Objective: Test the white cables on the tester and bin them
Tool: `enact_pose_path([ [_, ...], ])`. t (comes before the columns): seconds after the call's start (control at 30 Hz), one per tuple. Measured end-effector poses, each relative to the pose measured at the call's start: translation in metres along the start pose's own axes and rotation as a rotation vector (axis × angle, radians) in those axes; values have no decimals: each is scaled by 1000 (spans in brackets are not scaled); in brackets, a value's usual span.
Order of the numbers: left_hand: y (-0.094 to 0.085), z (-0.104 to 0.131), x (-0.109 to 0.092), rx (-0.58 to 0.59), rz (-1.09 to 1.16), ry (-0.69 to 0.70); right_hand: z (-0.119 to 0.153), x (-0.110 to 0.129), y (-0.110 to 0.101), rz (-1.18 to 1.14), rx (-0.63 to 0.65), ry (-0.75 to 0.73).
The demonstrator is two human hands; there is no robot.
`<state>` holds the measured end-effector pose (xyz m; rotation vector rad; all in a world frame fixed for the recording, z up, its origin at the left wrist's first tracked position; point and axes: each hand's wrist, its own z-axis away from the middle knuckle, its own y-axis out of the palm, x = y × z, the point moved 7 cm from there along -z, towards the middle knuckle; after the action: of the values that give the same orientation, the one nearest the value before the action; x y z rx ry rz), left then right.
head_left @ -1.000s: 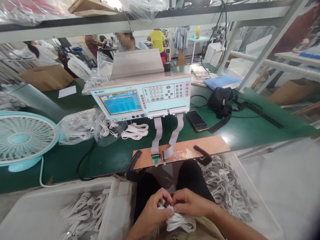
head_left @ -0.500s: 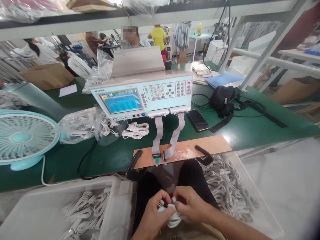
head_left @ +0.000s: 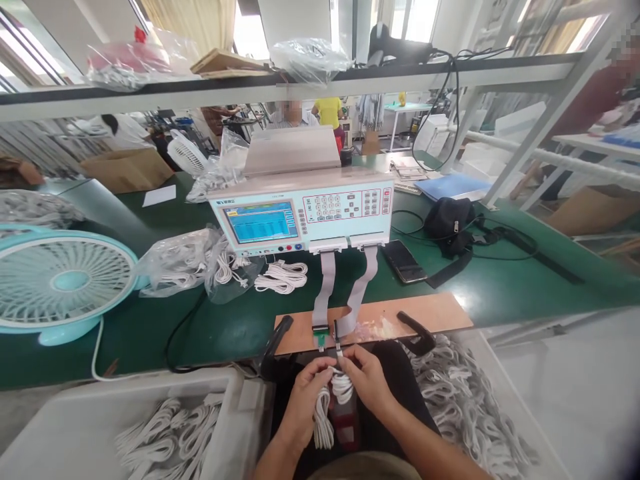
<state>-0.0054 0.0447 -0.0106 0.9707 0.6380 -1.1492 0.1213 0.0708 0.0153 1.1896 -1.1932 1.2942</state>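
A bundled white cable (head_left: 343, 389) hangs between my two hands above my lap, its loops in two bunches. The fingers of my left hand (head_left: 303, 400) are closed on the cable near its left end, just below a small green circuit board (head_left: 322, 337). My right hand (head_left: 369, 379) pinches the other end right under a metal-tipped connector (head_left: 337, 343); whether the plug is seated there I cannot tell. Grey ribbon cables (head_left: 325, 290) run from these fixtures up to a bench tester (head_left: 300, 193) with a lit blue screen.
A wooden board (head_left: 445, 312) at the bench edge is held by black clamps (head_left: 417, 333). Bins of bundled cables stand left (head_left: 170, 440) and right (head_left: 465, 400). A phone (head_left: 405, 261), a black bag (head_left: 449, 223) and a turquoise fan (head_left: 70, 283) are on the green bench.
Both hands have moved forward from my lap to the connectors at the board's edge, bringing the cable along. Its loops now hang lower, in two bunches. The camera view has tilted up.
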Motion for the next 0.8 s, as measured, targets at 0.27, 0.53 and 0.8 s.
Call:
enact_pose_path([
  [0.27,-3,6,4,236,233,-102,-4,-3,1,-179,-9,114],
  [0.53,-11,-4,-5,22,35,103,-3,-14,11,-436,-85,325],
  [0.8,-3,-1,-27,-57,-240,314,-2,-15,12,-460,-95,342],
])
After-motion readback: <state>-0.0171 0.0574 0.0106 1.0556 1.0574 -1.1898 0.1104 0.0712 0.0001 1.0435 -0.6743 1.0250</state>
